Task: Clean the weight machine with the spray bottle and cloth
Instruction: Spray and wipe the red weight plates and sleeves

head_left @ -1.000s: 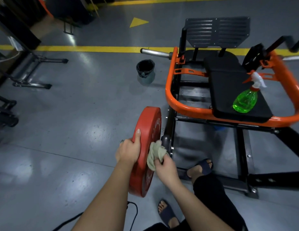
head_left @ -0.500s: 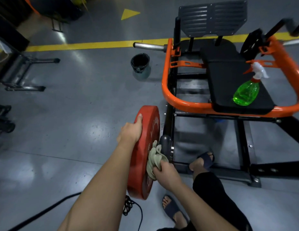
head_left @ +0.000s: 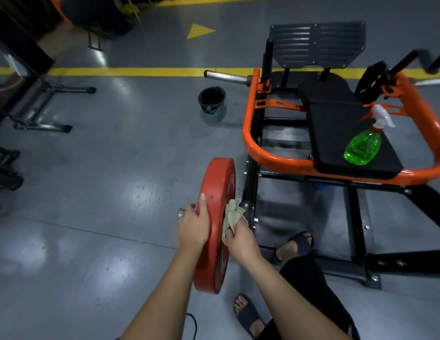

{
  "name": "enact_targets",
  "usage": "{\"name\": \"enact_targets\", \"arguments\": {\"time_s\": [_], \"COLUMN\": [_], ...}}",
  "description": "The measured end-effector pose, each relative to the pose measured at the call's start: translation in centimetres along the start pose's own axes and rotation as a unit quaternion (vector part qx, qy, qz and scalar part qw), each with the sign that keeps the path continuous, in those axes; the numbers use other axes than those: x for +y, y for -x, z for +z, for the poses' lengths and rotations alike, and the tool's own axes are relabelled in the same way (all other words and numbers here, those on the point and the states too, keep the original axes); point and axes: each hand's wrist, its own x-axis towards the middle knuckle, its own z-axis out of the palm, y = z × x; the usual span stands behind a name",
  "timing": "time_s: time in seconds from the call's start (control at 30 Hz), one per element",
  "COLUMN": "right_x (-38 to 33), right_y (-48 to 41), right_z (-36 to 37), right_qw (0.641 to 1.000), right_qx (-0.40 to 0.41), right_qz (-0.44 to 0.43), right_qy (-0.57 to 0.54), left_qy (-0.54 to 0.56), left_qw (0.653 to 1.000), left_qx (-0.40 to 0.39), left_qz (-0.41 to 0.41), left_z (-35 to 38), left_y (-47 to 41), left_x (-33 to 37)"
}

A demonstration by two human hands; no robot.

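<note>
A red weight plate (head_left: 217,182) hangs upright on the loading pin of the orange and black weight machine (head_left: 253,141). My left hand (head_left: 193,228) grips the plate's outer rim, thumb lying on the edge. On the inner side, my right hand (head_left: 240,241) holds a crumpled pale green cloth (head_left: 232,214) against the plate's face, beside the pin's black collar. The green spray bottle (head_left: 362,148) with a white trigger lies on the machine's black seat pad (head_left: 336,123), far from both hands.
A small black bin (head_left: 211,99) stands on the grey floor beyond the plate. Rack feet (head_left: 42,126) sit at the left. My sandalled feet (head_left: 247,315) are by the machine's base frame. A black cable (head_left: 193,323) lies at the bottom.
My left hand slid down the plate's rim from its upper part. My right hand with the cloth stayed rubbing the inner face near the hub.
</note>
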Motion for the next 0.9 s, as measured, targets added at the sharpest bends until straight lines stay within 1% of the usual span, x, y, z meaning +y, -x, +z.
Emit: {"name": "enact_targets", "arguments": {"time_s": [0.03, 0.1, 0.13, 0.17, 0.2, 0.23, 0.3, 0.37, 0.4, 0.43, 0.5, 0.53, 0.57, 0.7, 0.77, 0.83, 0.9], "right_x": [-0.3, -0.6, -0.6, -0.4, -0.3, -0.1, 0.0, -0.1, 0.0, 0.2, 0.5, 0.9, 1.2, 0.5, -0.2, -0.7, -0.6], "right_y": [-0.1, -0.2, -0.2, -0.1, -0.1, 0.0, 0.3, 0.1, 0.0, -0.2, 0.1, 0.4, 0.6, 0.4, -0.9, -1.7, -2.2], "right_z": [-0.2, -1.2, -1.6, -2.0, -2.2, -2.1, -2.2, -2.5, -2.6, -2.5, -1.8, -1.2, -0.7, -1.8, -3.3, -4.0, -3.5], "right_qw": [1.0, 0.993, 0.989, 0.987, 0.988, 0.988, 0.983, 0.979, 0.983, 0.989, 0.991, 0.988, 0.988, 0.993, 0.992, 0.993, 0.996], "right_qx": [-0.011, -0.077, -0.111, -0.124, -0.116, -0.088, -0.006, 0.049, 0.046, 0.022, -0.076, -0.111, -0.113, 0.014, 0.068, 0.075, 0.036], "right_qz": [0.021, 0.067, 0.085, 0.097, 0.098, 0.093, 0.065, 0.025, 0.023, 0.029, 0.069, 0.079, 0.08, 0.043, 0.027, 0.017, 0.011], "right_qy": [0.01, 0.053, 0.053, 0.021, -0.027, -0.082, -0.173, -0.196, -0.174, -0.144, -0.086, -0.071, -0.068, -0.113, -0.103, -0.089, -0.08], "left_qy": [0.031, 0.072, 0.085, 0.087, 0.079, 0.065, 0.046, 0.044, 0.044, 0.044, 0.04, 0.035, 0.029, 0.024, 0.016, 0.007, -0.009], "left_qw": [0.999, 0.997, 0.995, 0.995, 0.995, 0.996, 0.997, 0.998, 0.998, 0.998, 0.998, 0.998, 0.998, 0.998, 0.998, 0.998, 0.998], "left_qx": [0.002, 0.024, 0.038, 0.048, 0.055, 0.058, 0.058, 0.054, 0.051, 0.047, 0.042, 0.041, 0.041, 0.046, 0.046, 0.043, 0.042], "left_qz": [-0.019, -0.033, -0.031, -0.028, -0.023, -0.021, -0.012, -0.009, -0.012, -0.015, -0.022, -0.027, -0.031, -0.036, -0.042, -0.043, -0.045], "left_z": [0.4, 0.8, 0.8, 0.7, 0.6, 0.5, 0.5, 0.3, 0.3, 0.2, 0.2, 0.2, 0.1, 0.0, 0.1, 0.2, 0.2], "left_y": [0.4, 1.0, 1.1, 1.1, 1.1, 1.1, 0.9, 0.5, 0.1, -0.3, -0.7, -0.9, -1.0, -1.3, -1.6, -1.9, -2.3], "left_x": [-0.3, -0.3, -0.2, -0.1, 0.1, 0.3, 0.2, 0.5, 0.6, 0.7, 1.2, 1.4, 1.6, 2.6, 3.0, 3.2, 3.7]}}
